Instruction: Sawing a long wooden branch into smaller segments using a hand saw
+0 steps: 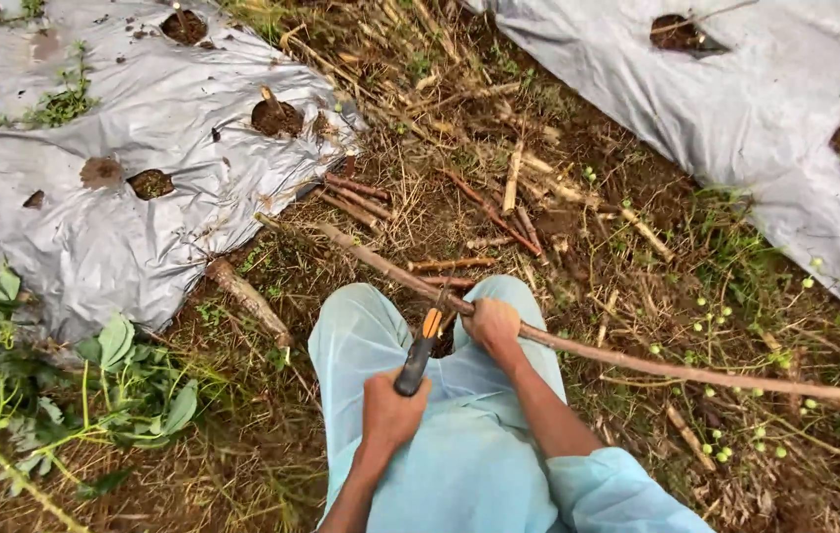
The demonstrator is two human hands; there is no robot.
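- between two plastic-covered beds [144, 148], right hand [495, 326] grips a long stem [637, 360]; left hand [390, 410] clutches a knife [418, 353] against it
- cut pieces [361, 197] lie ahead; most stem seems uncut

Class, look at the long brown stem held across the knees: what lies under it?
Under the long stem lie pale blue trouser knees, dry stalks and soil. The right hand covers part of it; the ground beneath the knees is hidden.

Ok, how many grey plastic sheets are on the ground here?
2. One grey plastic sheet covers the ground at upper left, the other grey sheet at upper right. Both run past the frame edge, so more may lie out of view.
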